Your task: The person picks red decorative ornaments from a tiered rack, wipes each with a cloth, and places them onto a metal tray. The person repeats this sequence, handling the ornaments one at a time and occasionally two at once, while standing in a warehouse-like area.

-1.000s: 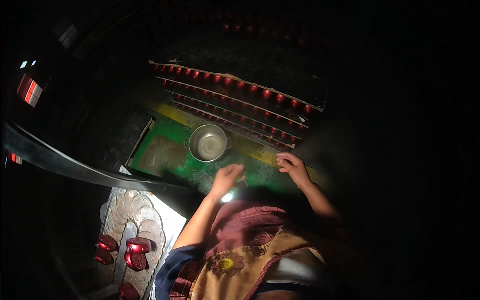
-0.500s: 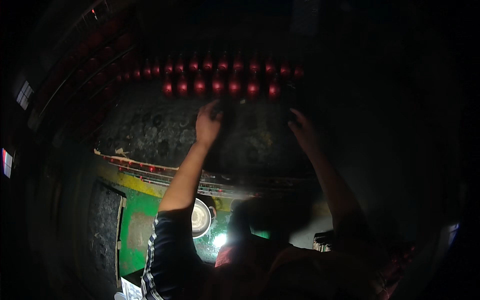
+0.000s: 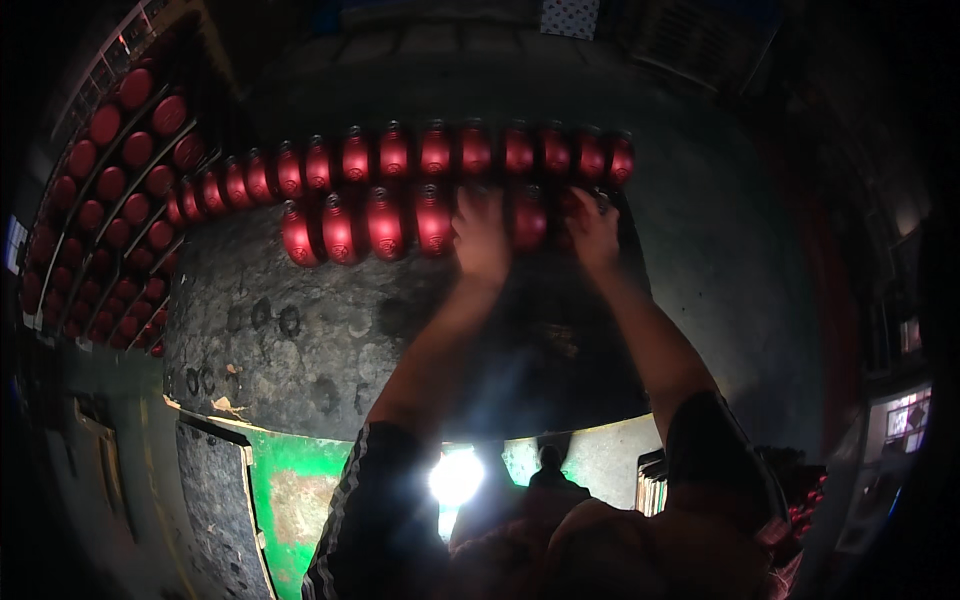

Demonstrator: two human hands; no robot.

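Observation:
Two rows of shiny red bottles with dark necks stand along the far side of a black tabletop. My left hand is at the front row, between a red bottle on its left and another red bottle on its right. It covers the bottle's place there; motion smears its fingers, so its grip cannot be told. At the row's right end, my right hand has its fingers curled round the upper part of a red bottle, mostly hidden by the hand and shadow.
A slanted rack full of red round ends stands at the left. Below the table's near edge lie a dark board and a green floor patch beside a bright light. A patterned box sits at the far back.
Both hands have moved forward from over the bare tabletop to the front row of bottles. The view has shifted and brightened, bringing the bottles closer and showing the left rack clearly.

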